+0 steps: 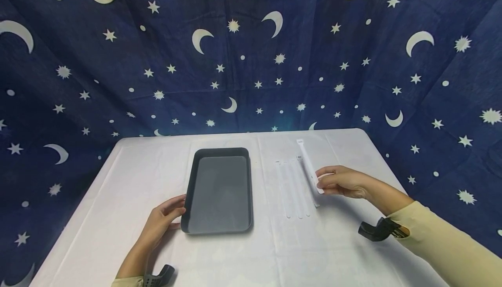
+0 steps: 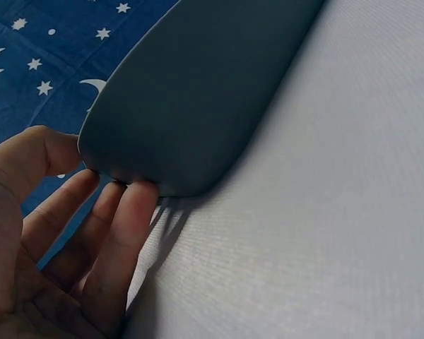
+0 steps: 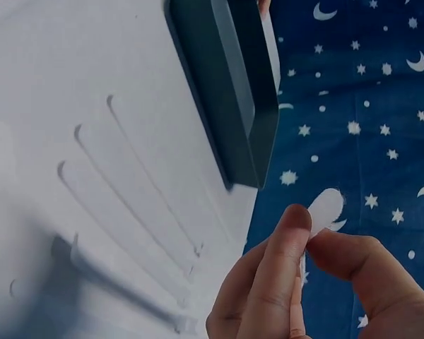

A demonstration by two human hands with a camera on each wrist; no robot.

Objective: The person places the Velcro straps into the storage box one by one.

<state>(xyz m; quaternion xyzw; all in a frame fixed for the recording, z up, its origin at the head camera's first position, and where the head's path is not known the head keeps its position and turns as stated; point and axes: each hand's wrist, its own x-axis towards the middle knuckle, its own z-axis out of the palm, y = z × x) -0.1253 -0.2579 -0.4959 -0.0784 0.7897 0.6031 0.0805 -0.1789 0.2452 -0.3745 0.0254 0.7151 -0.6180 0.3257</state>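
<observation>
A dark grey rectangular tray [image 1: 220, 191] with raised walls lies on the table. My left hand [image 1: 162, 217] holds its near left corner; in the left wrist view the thumb is up at the rim and the fingertips touch the outer wall of the tray [image 2: 191, 99]. To the right, my right hand [image 1: 345, 182] pinches the near end of a long white strip [image 1: 308, 163] between thumb and fingers, tilted above the table. In the right wrist view, the rounded end of that strip [image 3: 328, 206] pokes out past the fingertips.
Several similar thin white strips [image 1: 283, 190] lie side by side right of the tray, faint against the white cloth on the table [image 1: 313, 252]. Behind the far edge hangs a dark blue curtain [image 1: 251, 43] with moons and stars. Dark devices are strapped on both wrists.
</observation>
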